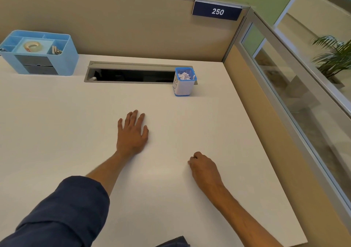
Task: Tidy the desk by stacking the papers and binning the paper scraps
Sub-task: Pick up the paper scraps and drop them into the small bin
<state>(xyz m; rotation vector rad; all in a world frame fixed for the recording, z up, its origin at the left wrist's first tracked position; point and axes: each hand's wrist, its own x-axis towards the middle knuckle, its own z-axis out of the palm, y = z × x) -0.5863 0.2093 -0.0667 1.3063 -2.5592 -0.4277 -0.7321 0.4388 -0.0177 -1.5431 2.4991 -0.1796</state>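
One white desk [57, 123] carries one light-blue organiser [62, 64] at its far left corner, holding one roll of tape [32, 46]. One small blue-rimmed bin [183, 87] stands by the cable slot, crumpled paper scraps [184, 75] inside. Two hands rest on the desk: the left hand [132, 132] flat with fingers spread, the right hand [204, 166] curled into a fist, nothing visibly held.

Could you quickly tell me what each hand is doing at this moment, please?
Left hand: open, fingers straight, flat on the desk.
Right hand: fingers curled under; whether it holds anything cannot be told.
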